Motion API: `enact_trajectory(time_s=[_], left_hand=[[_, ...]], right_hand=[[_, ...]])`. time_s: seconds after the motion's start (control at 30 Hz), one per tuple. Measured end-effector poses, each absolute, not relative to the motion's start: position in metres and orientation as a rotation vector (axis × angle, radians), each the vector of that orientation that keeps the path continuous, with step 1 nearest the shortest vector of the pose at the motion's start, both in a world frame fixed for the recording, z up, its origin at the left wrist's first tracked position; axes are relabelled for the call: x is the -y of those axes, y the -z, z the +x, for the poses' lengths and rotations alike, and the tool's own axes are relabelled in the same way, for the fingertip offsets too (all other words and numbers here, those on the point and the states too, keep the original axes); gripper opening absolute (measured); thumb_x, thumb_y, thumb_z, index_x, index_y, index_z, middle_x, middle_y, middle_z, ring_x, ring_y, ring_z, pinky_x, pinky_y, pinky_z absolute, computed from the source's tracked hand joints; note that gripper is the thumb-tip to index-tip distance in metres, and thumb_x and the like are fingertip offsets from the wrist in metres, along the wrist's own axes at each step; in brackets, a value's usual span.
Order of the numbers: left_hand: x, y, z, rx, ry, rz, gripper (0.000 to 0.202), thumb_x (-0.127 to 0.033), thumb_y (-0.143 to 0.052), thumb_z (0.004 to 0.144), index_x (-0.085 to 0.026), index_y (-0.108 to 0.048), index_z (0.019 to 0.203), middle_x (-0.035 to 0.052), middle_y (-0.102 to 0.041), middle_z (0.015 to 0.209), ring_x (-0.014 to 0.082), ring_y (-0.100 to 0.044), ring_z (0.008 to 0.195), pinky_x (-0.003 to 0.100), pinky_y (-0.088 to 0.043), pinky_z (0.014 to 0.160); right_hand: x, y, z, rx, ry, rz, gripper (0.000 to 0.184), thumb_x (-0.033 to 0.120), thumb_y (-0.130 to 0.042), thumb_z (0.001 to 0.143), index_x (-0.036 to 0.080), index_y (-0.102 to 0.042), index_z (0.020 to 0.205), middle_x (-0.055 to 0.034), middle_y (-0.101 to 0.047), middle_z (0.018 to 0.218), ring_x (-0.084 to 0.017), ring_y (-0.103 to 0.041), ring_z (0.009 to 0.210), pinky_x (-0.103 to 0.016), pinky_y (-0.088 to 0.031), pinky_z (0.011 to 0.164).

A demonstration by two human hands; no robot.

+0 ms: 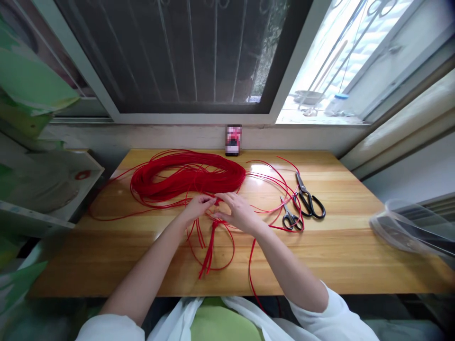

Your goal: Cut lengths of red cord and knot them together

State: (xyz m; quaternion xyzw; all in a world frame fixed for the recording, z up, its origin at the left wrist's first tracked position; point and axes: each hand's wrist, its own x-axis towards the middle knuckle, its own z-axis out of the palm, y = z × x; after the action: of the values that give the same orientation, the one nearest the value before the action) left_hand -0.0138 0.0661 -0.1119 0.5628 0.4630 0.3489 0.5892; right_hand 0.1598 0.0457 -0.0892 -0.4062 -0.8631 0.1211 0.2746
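The left hand [199,207] and right hand [240,212] pinch thin red cord [212,246], its strands gathered in one knotted bunch on the wooden table [330,251]. Farther off lie one big looped coil [188,174], two pairs of black-handled scissors [313,208], and one picture card [233,140] against the wall.

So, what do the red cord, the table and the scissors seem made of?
The red cord looks like glossy plastic, since it shines and holds springy curves, though waxed cord is possible. The tabletop seems varnished wood: strip grain under a shiny glare. The larger scissors and smaller scissors appear to have steel blades, metallic grey, with black handles, probably plastic.
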Motion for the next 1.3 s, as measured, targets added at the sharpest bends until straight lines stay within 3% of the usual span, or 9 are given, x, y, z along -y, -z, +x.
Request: enact_trajectory(time_s=[0.17,0.3,0.43,0.57,0.73,0.93,1.03,1.13,1.3], left_hand=[[-0.056,0.104,-0.011,-1.009,-0.687,1.221,0.043,-0.055,-0.056,0.067,-0.013,-0.060,0.070,-0.0017,-0.051,0.056,0.0078,-0.041,0.052,0.022,-0.031,0.052],[-0.053,0.096,-0.010,-1.095,-0.638,1.159,0.047,-0.060,-0.044,0.074,-0.014,-0.055,0.074,-0.0030,-0.047,0.058,0.0066,-0.036,0.049,0.021,-0.027,0.049],[-0.053,0.098,-0.007,-1.082,-0.696,1.341,0.033,-0.047,-0.053,0.071,-0.015,-0.050,0.066,-0.0022,-0.048,0.063,0.0099,-0.043,0.060,0.023,-0.034,0.057],[-0.055,0.105,-0.007,-1.133,-0.766,1.373,0.022,-0.035,-0.050,0.070,-0.017,-0.043,0.061,-0.0033,-0.044,0.060,0.0106,-0.043,0.060,0.023,-0.036,0.059],[-0.051,0.104,-0.014,-1.257,-0.778,1.500,0.014,-0.031,-0.053,0.070,-0.017,-0.049,0.073,-0.0025,-0.051,0.065,0.0114,-0.048,0.062,0.023,-0.038,0.060],[-0.036,0.111,-0.030,-1.294,-0.517,1.610,0.029,-0.037,-0.056,0.071,-0.018,-0.053,0.094,0.0014,-0.061,0.074,0.0150,-0.055,0.067,0.026,-0.041,0.062],[-0.028,0.118,-0.031,-1.433,-0.277,1.787,0.034,-0.042,-0.056,0.070,-0.020,-0.056,0.095,0.0048,-0.064,0.081,0.0196,-0.058,0.072,0.029,-0.041,0.064],[-0.022,0.124,-0.025,-1.526,-0.088,1.925,0.039,-0.046,-0.058,0.067,-0.020,-0.057,0.096,0.0082,-0.065,0.087,0.0251,-0.060,0.079,0.032,-0.042,0.066],[-0.026,0.121,-0.012,-1.645,-0.222,2.000,0.024,-0.034,-0.046,0.078,-0.018,-0.058,0.092,0.0106,-0.062,0.096,0.0243,-0.058,0.087,0.033,-0.041,0.073]], right_hand=[[-0.051,0.105,0.152,2.276,-0.451,-1.241,0.024,0.038,-0.056,0.079,0.018,-0.056,0.092,-0.0036,-0.063,0.080,-0.013,-0.055,0.067,-0.022,-0.037,0.058],[-0.054,0.102,0.161,2.389,-0.441,-1.179,0.016,0.033,-0.054,0.080,0.019,-0.059,0.085,0.0001,-0.063,0.070,-0.009,-0.051,0.059,-0.020,-0.030,0.054],[-0.054,0.093,0.165,2.542,-0.364,-1.142,0.015,0.033,-0.054,0.078,0.020,-0.062,0.080,0.0004,-0.063,0.065,-0.009,-0.049,0.054,-0.021,-0.024,0.050],[-0.057,0.090,0.158,2.603,-0.246,-1.257,0.015,0.031,-0.055,0.072,0.022,-0.065,0.078,-0.0004,-0.064,0.061,-0.011,-0.048,0.050,-0.023,-0.018,0.048],[-0.060,0.088,0.154,2.597,-0.305,-1.339,0.017,0.027,-0.053,0.072,0.022,-0.066,0.082,-0.0008,-0.065,0.065,-0.011,-0.050,0.053,-0.023,-0.020,0.048],[-0.052,0.095,0.165,2.634,-0.485,-1.267,0.036,0.042,-0.059,0.074,0.021,-0.056,0.104,-0.0031,-0.064,0.084,-0.015,-0.056,0.071,-0.022,-0.032,0.057],[-0.048,0.107,0.165,2.743,-0.397,-1.233,0.035,0.038,-0.064,0.070,0.019,-0.057,0.099,-0.0069,-0.063,0.094,-0.019,-0.056,0.084,-0.024,-0.035,0.065],[-0.048,0.114,0.162,2.821,-0.294,-1.265,0.021,0.032,-0.059,0.076,0.017,-0.061,0.090,-0.0076,-0.063,0.086,-0.020,-0.055,0.081,-0.026,-0.034,0.065],[-0.055,0.098,0.164,2.661,-0.266,-1.264,0.017,0.027,-0.047,0.085,0.017,-0.061,0.081,-0.0062,-0.064,0.079,-0.017,-0.052,0.082,-0.025,-0.034,0.068]])
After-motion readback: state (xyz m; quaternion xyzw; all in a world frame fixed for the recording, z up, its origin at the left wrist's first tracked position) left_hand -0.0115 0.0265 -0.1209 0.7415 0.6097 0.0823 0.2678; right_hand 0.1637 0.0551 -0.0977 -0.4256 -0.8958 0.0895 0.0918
